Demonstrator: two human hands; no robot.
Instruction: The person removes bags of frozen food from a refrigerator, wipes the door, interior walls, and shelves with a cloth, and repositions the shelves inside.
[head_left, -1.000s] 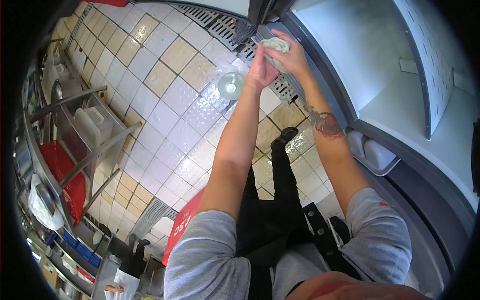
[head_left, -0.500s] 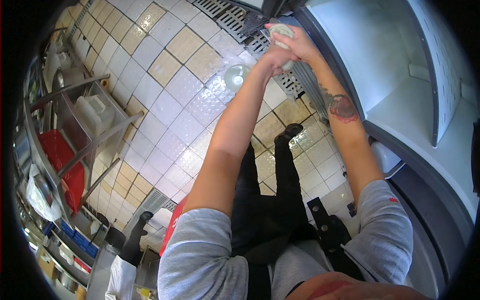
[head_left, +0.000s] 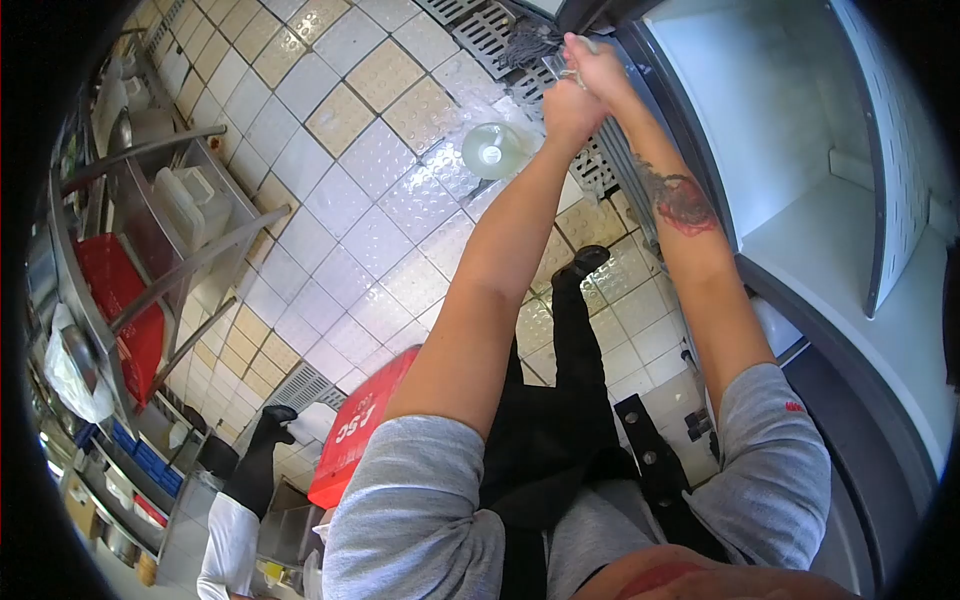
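Observation:
My left hand [head_left: 573,108] and my right hand [head_left: 598,72] are closed together at the top, wrapped round a pale cloth [head_left: 592,46]. Only small bits of the cloth show between the fingers. Just left of my left hand, on the wet tiles, stands a round container [head_left: 495,152] with pale, cloudy contents. A grey mop head [head_left: 530,42] lies by the floor grate, close to my hands.
An open cabinet [head_left: 800,200] with white inner walls fills the right side. Metal shelving [head_left: 190,265] with tubs and a red tray [head_left: 118,300] stands left. A red bin [head_left: 350,440] is beside me. Another person's leg [head_left: 255,465] shows lower left.
Both hands have moved up and right, and their grip has closed further over the cloth, hiding most of it. More of the red bin shows than half a second ago.

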